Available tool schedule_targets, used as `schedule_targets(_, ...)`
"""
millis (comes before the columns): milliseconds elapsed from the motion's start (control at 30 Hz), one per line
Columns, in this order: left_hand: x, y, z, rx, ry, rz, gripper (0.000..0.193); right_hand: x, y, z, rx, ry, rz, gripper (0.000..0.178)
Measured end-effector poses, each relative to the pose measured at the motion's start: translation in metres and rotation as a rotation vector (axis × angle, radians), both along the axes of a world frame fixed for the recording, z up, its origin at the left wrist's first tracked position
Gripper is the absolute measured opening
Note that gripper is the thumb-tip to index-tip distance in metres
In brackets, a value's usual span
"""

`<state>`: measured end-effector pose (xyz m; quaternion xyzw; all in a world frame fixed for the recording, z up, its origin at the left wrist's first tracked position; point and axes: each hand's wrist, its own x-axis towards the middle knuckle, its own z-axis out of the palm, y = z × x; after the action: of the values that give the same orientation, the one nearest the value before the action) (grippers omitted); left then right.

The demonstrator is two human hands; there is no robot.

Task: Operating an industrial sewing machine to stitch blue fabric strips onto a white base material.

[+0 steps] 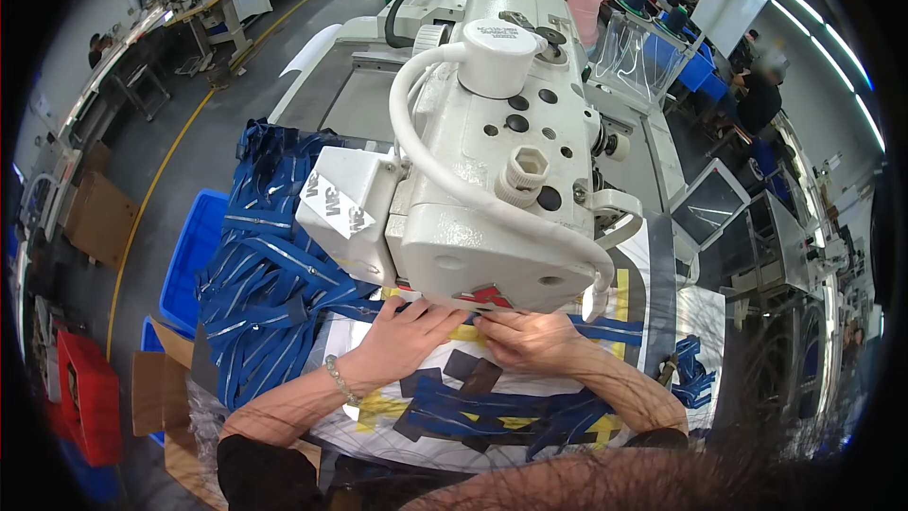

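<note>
A long blue strap (607,329) with a pale line along its middle runs crosswise beneath the white sewing machine head (501,265). My left hand (411,333) lies palm down at the strap, fingers stretched out and slightly apart, with the tips partly under the machine. Beside it my right hand (532,336) has its thumb and fingers closed together on the strap. The needle and presser foot are hidden by the machine head. Loose blue straps (511,412) lie across the work surface in front of both forearms, over dark and yellow patches.
A tangled heap of blue straps (270,293) covers the table's left side, next to a blue bin (192,255). More straps (693,374) lie at the right. An open cardboard box (156,388) and a red crate (87,397) stand lower left; a screen (711,203) is at right.
</note>
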<state>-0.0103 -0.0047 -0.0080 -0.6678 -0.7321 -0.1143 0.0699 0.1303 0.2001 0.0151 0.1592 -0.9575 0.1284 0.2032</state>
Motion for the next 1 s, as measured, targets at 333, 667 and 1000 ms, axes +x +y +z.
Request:
schedule_targets(333,0.006,0.001,0.003,0.018,0.088,0.025,0.046,0.006,0.003,0.006,0.008,-0.106,0.039,0.035)
schedule_targets(667,0.011,0.001,0.004,-0.026,0.190,0.053,0.046,0.014,0.002,0.006,0.185,0.037,-0.009,0.039)
schedule_targets(1000,0.012,0.001,-0.001,-0.003,0.183,0.077,0.045,0.021,0.009,0.003,0.108,-0.007,0.019,0.037)
